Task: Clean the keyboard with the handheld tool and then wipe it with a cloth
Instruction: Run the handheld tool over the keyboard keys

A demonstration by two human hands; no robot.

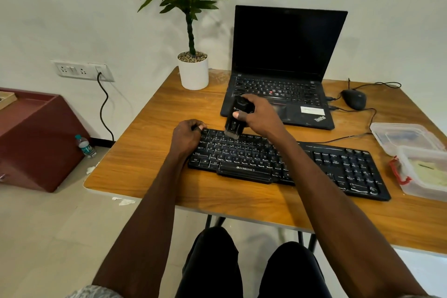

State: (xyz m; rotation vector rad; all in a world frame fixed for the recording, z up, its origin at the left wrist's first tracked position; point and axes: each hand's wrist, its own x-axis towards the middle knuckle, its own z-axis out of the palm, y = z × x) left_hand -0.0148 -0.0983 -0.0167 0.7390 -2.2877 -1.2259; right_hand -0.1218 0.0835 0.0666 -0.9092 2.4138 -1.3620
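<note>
- My right hand [257,113] gripped the handheld tool [236,117], a black, blocky plastic body tilted bristles-down, its grey brush tip touching the top key rows.
- My left hand [187,136] curled over the keyboard's [285,164] far-left corner at 9 o'clock, fingers bent round the edge.
- The keyboard was a long, flat, matte black slab with white legends, lying slantwise at the centre of the wooden table [150,157], whose grain looked glossy and whose corners were rounded.
- At 12 o'clock stood an open black laptop [283,68], just beyond the tool.
- At 3 o'clock sat translucent plastic containers [416,159], close to the keyboard's right end.
- Bare tabletop lay open at 9 o'clock and along the near edge.
</note>
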